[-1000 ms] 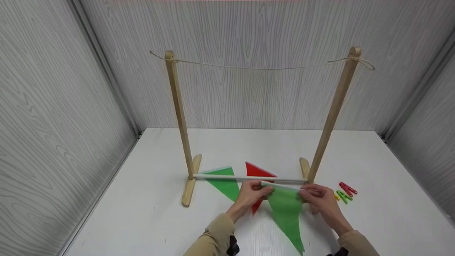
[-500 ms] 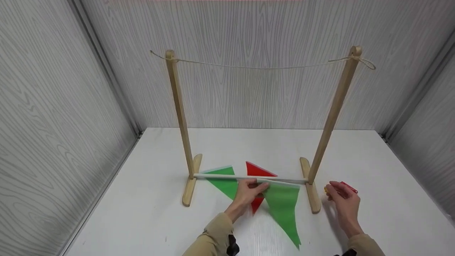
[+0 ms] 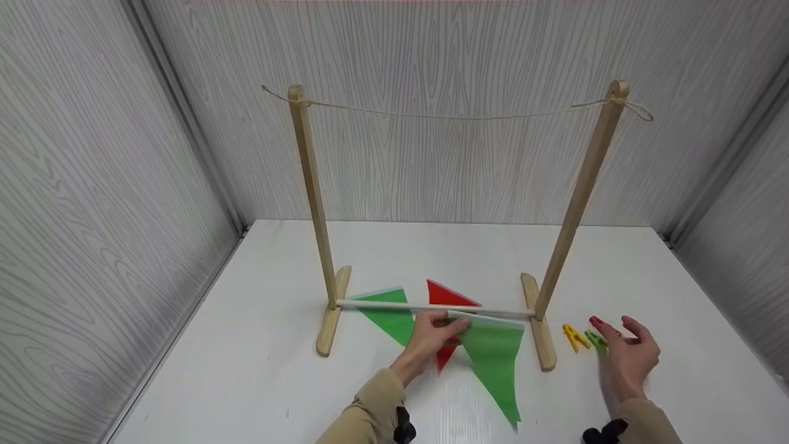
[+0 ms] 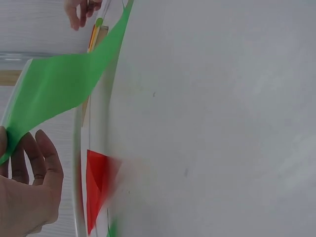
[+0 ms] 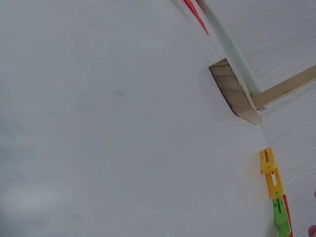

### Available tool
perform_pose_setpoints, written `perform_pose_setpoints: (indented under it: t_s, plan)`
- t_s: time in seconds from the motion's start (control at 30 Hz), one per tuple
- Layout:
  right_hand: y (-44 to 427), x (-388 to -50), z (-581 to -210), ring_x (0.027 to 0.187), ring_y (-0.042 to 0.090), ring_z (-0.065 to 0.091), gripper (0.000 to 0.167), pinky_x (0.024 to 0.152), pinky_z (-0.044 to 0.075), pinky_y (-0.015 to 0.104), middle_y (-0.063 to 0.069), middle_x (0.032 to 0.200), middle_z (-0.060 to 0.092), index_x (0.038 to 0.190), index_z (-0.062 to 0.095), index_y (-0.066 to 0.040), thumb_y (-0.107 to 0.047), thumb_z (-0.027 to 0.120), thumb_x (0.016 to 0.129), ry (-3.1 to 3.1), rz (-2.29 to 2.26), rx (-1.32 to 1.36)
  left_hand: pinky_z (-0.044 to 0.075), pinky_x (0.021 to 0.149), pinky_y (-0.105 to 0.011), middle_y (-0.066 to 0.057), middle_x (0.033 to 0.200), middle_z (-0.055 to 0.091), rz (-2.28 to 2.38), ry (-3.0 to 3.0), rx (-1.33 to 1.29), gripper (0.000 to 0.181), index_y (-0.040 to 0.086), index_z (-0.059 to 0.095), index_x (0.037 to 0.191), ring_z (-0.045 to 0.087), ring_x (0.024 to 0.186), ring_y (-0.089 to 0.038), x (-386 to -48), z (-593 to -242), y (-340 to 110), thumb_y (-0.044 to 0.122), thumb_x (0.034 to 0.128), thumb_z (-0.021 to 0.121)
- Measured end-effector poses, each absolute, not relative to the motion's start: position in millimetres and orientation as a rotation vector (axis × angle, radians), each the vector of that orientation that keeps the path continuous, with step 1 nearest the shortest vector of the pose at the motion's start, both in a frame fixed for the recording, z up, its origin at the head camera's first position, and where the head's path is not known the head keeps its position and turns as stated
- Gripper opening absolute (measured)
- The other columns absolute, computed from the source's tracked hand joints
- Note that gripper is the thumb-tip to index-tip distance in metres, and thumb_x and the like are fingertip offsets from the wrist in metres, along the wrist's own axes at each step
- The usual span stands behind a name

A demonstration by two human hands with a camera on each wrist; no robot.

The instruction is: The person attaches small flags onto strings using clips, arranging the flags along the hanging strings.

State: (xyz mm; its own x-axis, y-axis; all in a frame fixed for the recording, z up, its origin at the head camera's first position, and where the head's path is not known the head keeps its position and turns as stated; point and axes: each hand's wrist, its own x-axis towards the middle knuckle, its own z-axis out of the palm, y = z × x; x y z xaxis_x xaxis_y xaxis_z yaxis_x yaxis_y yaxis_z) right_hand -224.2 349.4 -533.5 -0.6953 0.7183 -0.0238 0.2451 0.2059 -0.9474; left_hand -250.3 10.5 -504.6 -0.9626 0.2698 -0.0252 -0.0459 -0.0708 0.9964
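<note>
My left hand (image 3: 425,339) pinches the white top edge of a green pennant (image 3: 493,354) at its left corner. The cloth hangs with its tip toward me, and in the left wrist view the thumb and finger grip the same pennant (image 4: 59,81). On the right, my right hand (image 3: 632,361) is over a red clothespin (image 3: 595,321), its thumb and forefinger spread and the pin partly hidden. A green clothespin (image 3: 595,338) lies beside it, with a yellow clothespin (image 3: 576,337) to the left. Only fingertips (image 5: 312,230) show in the right wrist view.
A wooden stand has two posts (image 3: 313,197), a white crossbar (image 3: 376,304) and a string (image 3: 431,116) tied between the post tops. Another green pennant (image 3: 388,320) and a red pennant (image 3: 447,295) lie under the crossbar on the white table (image 3: 246,370). Walls enclose three sides.
My right hand let go of the green pennant's right corner and moved right to the clothespins, passing the yellow one to the red one. My left hand kept its grip.
</note>
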Motion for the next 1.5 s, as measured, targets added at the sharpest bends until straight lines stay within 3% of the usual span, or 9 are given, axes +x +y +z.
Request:
perform_pose_setpoints:
  t_s: [0.1,0.17,0.23,0.3,0.63,0.87,1.2,1.4,1.5]
  plan:
    - [356,-227,-536,0.116,0.024,0.052,0.055,0.098,0.047,0.029,0.014,0.149,0.049,0.147,0.050,-0.008,-0.032,0.062,0.099,-2.132,1.477,-0.981,0.060,0.090,-0.048,-0.010,0.104,0.076,2.141,1.953,0.235,0.028,0.003,0.073,0.115,0.069,0.084,-0.013,-250,-504,11,0.019,0.0920,0.074]
    - [360,-229,-537,0.132,0.034,0.045,0.058,0.113,0.037,0.045,0.018,0.153,0.047,0.149,0.047,-0.007,-0.035,0.061,0.099,-2.194,1.444,-1.027,0.060,0.091,-0.049,-0.009,0.105,0.076,2.137,1.946,0.232,0.029,0.004,0.073,0.116,0.070,0.085,-0.014,-249,-504,11,0.019,0.0922,0.074]
    - [363,-230,-538,0.141,0.040,0.037,0.059,0.117,0.026,0.056,0.022,0.153,0.046,0.149,0.046,-0.005,-0.036,0.060,0.100,-2.268,1.383,-1.055,0.060,0.092,-0.048,-0.009,0.106,0.076,2.135,1.939,0.223,0.029,0.004,0.072,0.117,0.070,0.087,-0.014,-248,-504,11,0.020,0.0924,0.074]
    - [364,-232,-539,0.139,0.043,0.036,0.060,0.113,0.022,0.059,0.025,0.150,0.048,0.148,0.047,-0.003,-0.036,0.060,0.100,-2.320,1.335,-1.065,0.060,0.092,-0.048,-0.009,0.107,0.075,2.133,1.929,0.217,0.030,0.004,0.072,0.117,0.070,0.088,-0.014,-248,-504,10,0.020,0.0925,0.074]
    - [366,-231,-544,0.124,0.046,0.044,0.057,0.103,0.029,0.058,0.029,0.136,0.058,0.134,0.058,0.003,-0.040,0.062,0.097,-2.408,1.135,-1.026,0.062,0.087,-0.042,-0.002,0.096,0.074,2.160,1.864,0.226,0.028,0.002,0.073,0.115,0.068,0.082,-0.011,-250,-507,11,0.017,0.0921,0.074]
    - [366,-233,-545,0.121,0.045,0.045,0.054,0.102,0.028,0.058,0.030,0.132,0.060,0.130,0.060,0.006,-0.037,0.062,0.098,-2.423,1.133,-1.032,0.061,0.089,-0.043,-0.008,0.106,0.075,2.152,1.889,0.232,0.031,0.002,0.071,0.119,0.070,0.087,-0.013,-248,-508,9,0.019,0.0926,0.074]
    - [363,-232,-541,0.116,0.046,0.051,0.053,0.101,0.031,0.058,0.032,0.127,0.062,0.127,0.061,0.009,-0.036,0.062,0.099,-2.473,1.117,-0.943,0.061,0.091,-0.044,-0.007,0.106,0.075,2.149,1.886,0.213,0.031,0.002,0.071,0.118,0.069,0.087,-0.014,-248,-502,8,0.020,0.0927,0.074]
    - [364,-229,-538,0.108,0.039,0.055,0.057,0.092,0.043,0.049,0.029,0.126,0.061,0.131,0.058,0.007,-0.041,0.057,0.101,-2.472,1.198,-0.900,0.061,0.090,-0.044,-0.004,0.100,0.075,2.156,1.868,0.191,0.029,0.003,0.072,0.117,0.067,0.084,-0.013,-248,-502,8,0.019,0.0919,0.075]
    - [363,-227,-537,0.104,0.035,0.053,0.057,0.086,0.042,0.042,0.028,0.124,0.061,0.132,0.057,0.006,-0.043,0.053,0.102,-2.454,1.216,-0.853,0.062,0.088,-0.042,-0.002,0.097,0.075,2.163,1.853,0.188,0.029,0.002,0.072,0.115,0.067,0.083,-0.012,-249,-503,9,0.018,0.0917,0.075]
